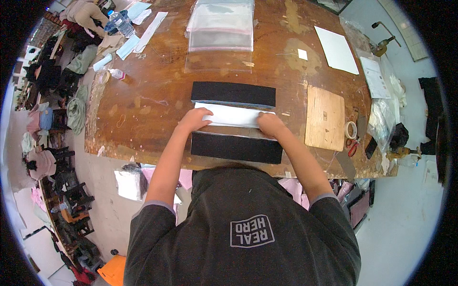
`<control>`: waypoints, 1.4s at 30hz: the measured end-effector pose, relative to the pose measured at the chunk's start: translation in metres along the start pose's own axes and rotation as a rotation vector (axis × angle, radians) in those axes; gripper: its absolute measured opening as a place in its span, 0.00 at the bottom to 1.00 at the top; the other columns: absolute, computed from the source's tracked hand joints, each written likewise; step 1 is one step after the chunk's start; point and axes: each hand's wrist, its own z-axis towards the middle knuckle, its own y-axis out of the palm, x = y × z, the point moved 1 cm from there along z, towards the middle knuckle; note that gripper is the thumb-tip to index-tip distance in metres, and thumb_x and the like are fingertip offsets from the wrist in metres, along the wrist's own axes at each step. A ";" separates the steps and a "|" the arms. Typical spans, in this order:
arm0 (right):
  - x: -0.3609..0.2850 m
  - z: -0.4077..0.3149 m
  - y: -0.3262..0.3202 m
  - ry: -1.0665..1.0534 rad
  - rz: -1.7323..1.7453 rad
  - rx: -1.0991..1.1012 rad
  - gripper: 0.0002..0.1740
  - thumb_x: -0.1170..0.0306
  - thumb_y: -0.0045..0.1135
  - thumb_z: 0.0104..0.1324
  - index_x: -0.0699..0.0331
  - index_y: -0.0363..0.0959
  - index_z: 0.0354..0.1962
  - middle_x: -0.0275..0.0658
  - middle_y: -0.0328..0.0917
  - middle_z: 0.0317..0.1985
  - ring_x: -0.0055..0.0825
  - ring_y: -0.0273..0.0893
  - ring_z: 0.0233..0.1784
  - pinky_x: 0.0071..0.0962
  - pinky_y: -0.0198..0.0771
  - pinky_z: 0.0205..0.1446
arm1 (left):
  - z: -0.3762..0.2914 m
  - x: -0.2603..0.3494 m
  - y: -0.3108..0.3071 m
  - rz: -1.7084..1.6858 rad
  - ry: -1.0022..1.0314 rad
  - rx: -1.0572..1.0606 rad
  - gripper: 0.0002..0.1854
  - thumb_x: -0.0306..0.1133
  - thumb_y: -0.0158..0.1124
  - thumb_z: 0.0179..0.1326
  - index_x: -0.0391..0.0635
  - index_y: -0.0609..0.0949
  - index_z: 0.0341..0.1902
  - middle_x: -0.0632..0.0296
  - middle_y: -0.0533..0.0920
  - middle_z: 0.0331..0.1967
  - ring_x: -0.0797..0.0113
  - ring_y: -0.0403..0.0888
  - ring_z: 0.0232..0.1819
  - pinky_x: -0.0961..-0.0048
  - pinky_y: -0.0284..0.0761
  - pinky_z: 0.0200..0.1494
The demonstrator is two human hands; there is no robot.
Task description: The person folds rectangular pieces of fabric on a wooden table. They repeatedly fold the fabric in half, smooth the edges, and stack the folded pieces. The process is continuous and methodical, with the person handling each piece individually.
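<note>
A folded white sheet (232,116), whether paper or cloth I cannot tell, lies crosswise between two black padded blocks. My left hand (197,119) holds its left end, thumb and fingers on the top. At its right end my right hand (270,124) grips it with the fingers curled. The far black block (233,93) runs along the sheet's far side. Nearer my body is the other black block (236,147), with a strip of clear plastic along its far edge. Beyond them, clear plastic bags (220,37) are stacked on the wooden table.
To the right are a wooden board (325,118), a tape roll (350,129), red-handled scissors (352,147) and a phone (371,148). White sheets (336,50) lie farther back. A water bottle (122,24) and a small white bottle (117,74) stand or lie at the left.
</note>
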 end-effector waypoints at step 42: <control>0.004 -0.020 -0.023 0.275 0.131 0.596 0.03 0.72 0.54 0.60 0.61 0.73 0.32 0.42 0.76 0.33 0.43 0.78 0.39 0.42 0.75 0.42 | 0.001 0.001 0.004 0.148 -0.024 0.270 0.08 0.30 0.59 0.61 0.42 0.83 0.40 0.51 0.82 0.38 0.48 0.80 0.42 0.58 0.76 0.47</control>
